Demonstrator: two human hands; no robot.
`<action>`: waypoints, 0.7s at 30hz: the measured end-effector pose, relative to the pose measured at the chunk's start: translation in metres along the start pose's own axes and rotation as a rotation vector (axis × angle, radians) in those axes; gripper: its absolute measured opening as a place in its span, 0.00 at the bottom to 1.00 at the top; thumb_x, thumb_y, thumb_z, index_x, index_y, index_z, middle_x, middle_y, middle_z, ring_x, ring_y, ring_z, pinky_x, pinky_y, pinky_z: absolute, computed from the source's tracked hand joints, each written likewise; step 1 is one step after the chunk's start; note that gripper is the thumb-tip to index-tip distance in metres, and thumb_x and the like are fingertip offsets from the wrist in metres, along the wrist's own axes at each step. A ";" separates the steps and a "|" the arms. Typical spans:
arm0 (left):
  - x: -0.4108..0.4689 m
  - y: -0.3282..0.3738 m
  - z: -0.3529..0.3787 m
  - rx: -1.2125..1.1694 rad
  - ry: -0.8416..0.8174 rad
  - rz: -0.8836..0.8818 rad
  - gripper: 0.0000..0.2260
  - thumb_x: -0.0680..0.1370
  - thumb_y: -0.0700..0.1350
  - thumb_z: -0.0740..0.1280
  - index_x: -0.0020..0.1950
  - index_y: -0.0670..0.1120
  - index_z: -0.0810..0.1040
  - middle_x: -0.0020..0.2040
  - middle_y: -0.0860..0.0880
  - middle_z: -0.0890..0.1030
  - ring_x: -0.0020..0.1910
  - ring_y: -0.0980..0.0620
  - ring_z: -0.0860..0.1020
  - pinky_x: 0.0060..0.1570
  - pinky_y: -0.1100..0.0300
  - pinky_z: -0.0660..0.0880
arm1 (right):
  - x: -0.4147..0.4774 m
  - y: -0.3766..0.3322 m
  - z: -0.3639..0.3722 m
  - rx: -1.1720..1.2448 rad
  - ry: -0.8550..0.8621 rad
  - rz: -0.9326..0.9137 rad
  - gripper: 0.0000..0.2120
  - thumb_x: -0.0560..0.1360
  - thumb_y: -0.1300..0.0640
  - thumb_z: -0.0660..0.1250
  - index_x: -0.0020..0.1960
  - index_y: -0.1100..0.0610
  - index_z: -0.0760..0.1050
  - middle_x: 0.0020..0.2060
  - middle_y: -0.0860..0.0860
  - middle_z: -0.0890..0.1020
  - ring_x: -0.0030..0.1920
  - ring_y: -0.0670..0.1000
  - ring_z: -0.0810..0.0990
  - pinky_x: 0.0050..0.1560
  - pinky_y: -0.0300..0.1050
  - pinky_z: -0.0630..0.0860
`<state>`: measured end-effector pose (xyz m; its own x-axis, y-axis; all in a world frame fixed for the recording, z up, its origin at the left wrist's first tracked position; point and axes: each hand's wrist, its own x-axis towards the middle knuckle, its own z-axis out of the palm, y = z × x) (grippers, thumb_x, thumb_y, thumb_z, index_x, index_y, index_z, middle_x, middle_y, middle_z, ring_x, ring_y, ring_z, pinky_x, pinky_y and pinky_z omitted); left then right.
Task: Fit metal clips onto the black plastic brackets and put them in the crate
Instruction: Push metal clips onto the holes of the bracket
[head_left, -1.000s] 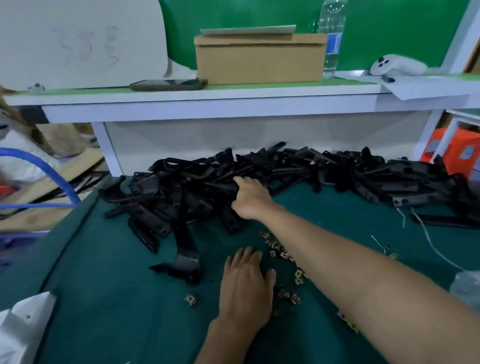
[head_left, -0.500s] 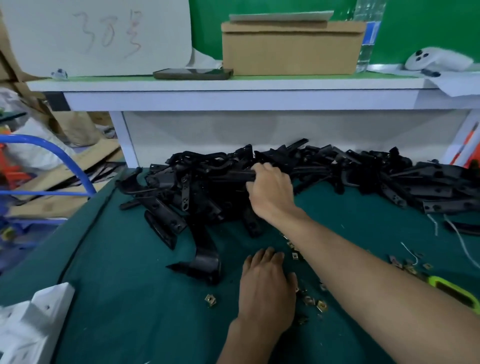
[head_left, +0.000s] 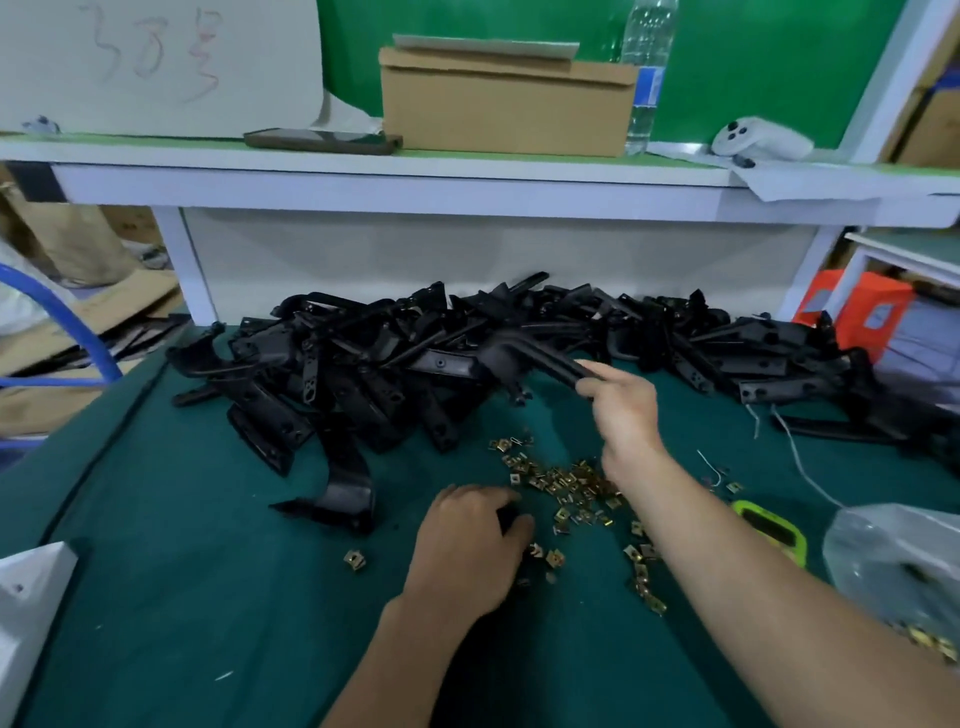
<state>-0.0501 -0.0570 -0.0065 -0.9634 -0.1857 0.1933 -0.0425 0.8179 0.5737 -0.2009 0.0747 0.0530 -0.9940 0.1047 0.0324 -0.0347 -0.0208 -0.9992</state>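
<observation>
Right grip: the right hand (head_left: 626, 415) is clenched round the near end of a black bracket (head_left: 535, 361), whose far end lies over the heap at 12 o'clock.
Left grip: the left hand (head_left: 467, 551) is palm-down on the tabletop (head_left: 182, 597) at 6 o'clock, fingers curled; I cannot tell whether it grasps anything.
Bracket heap: the bracket heap (head_left: 363, 374) spans the tabletop's far side, from 10 to 2 o'clock.
Metal clips: the metal clips (head_left: 571, 483) are scattered at centre, between both hands.
Bag: a plastic bag (head_left: 893, 561) sits at 4 o'clock.
</observation>
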 end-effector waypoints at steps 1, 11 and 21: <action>-0.001 0.001 0.001 -0.010 -0.024 0.002 0.13 0.79 0.56 0.67 0.61 0.55 0.82 0.59 0.55 0.82 0.59 0.52 0.76 0.60 0.57 0.73 | -0.002 0.004 -0.007 -0.184 -0.015 -0.155 0.17 0.77 0.66 0.70 0.44 0.44 0.86 0.52 0.44 0.83 0.49 0.38 0.79 0.53 0.37 0.77; 0.000 0.001 0.003 -0.042 -0.065 0.004 0.07 0.78 0.53 0.69 0.54 0.59 0.83 0.55 0.60 0.82 0.56 0.56 0.76 0.57 0.56 0.76 | 0.007 0.018 -0.029 -0.782 0.135 -0.042 0.14 0.68 0.69 0.69 0.36 0.51 0.80 0.36 0.46 0.81 0.42 0.52 0.82 0.43 0.41 0.76; 0.001 0.003 0.002 -0.216 0.050 -0.078 0.18 0.77 0.56 0.71 0.67 0.61 0.78 0.54 0.63 0.81 0.46 0.63 0.79 0.45 0.78 0.70 | -0.011 -0.001 -0.033 -0.310 0.087 -0.018 0.06 0.78 0.54 0.69 0.46 0.55 0.73 0.34 0.50 0.79 0.36 0.53 0.78 0.40 0.48 0.72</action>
<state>-0.0517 -0.0534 -0.0059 -0.9448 -0.2749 0.1782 -0.0531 0.6652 0.7447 -0.1867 0.1062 0.0525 -0.9804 0.1874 0.0614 -0.0057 0.2846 -0.9586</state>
